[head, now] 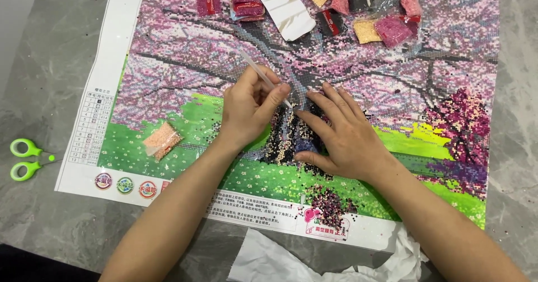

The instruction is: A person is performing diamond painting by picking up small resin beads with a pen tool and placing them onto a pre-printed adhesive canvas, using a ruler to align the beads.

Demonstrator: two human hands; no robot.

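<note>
A diamond-painting canvas (168, 63) with pink blossom trees and green grass lies flat on a grey marble table. My left hand (246, 111) grips a clear pen-like applicator (259, 72), its tip down on the dark tree trunk area (286, 142) in the canvas middle. My right hand (347, 136) rests flat beside it, fingers spread, pressing the canvas just right of the pen tip. Loose beads lie on the trunk area between the hands.
Several small bead bags (381, 13) in pink, black and cream lie at the canvas top beside a white paper strip (286, 7). A peach bead bag (162, 140) sits at left. Green scissors (25, 158) lie off the canvas. Crumpled white film (314, 259) is at the near edge.
</note>
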